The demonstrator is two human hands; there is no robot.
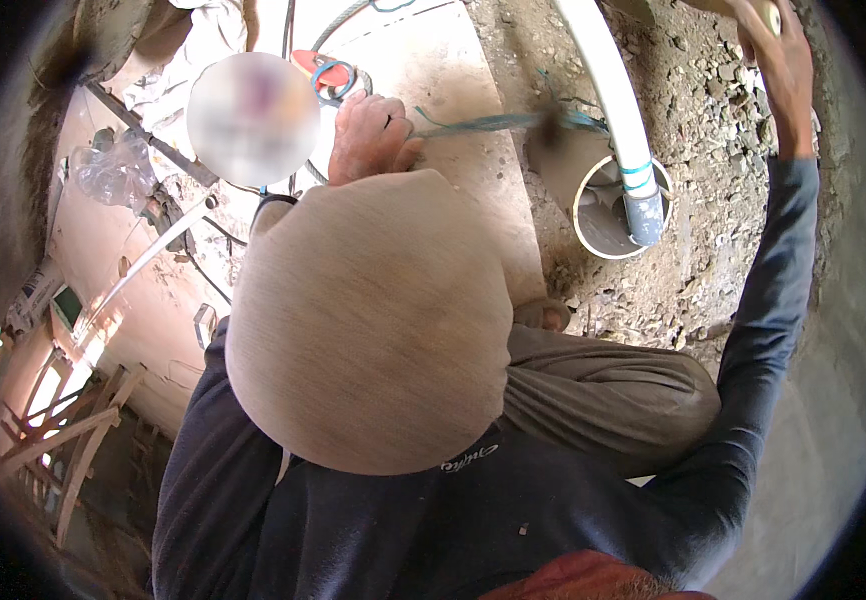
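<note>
At the upper right, my right hand [781, 55] grips a pale, round-ended handle [773, 17]; the rest of that tool is mostly cut off by the top edge. My left hand [368, 135] is curled closed on the light board [463, 90], just beyond my raised knee [368, 320]. Whatever it holds is hidden. Beside its knuckles lie a red-orange object [311, 68] and a blue loop [333, 78]. A teal strip of cord [498, 123] runs from near that hand toward a white pipe [603, 75], whose grey end reaches into a wider pipe mouth [601, 243].
Stony rubble [723, 110] surrounds the pipes, with a smooth grey surface [833, 430] to the right. On the left are a clear plastic bag [118, 170], a thin white tube [143, 262], dark cables and a wooden frame [83, 450]. A blurred round patch [253, 120] hides something.
</note>
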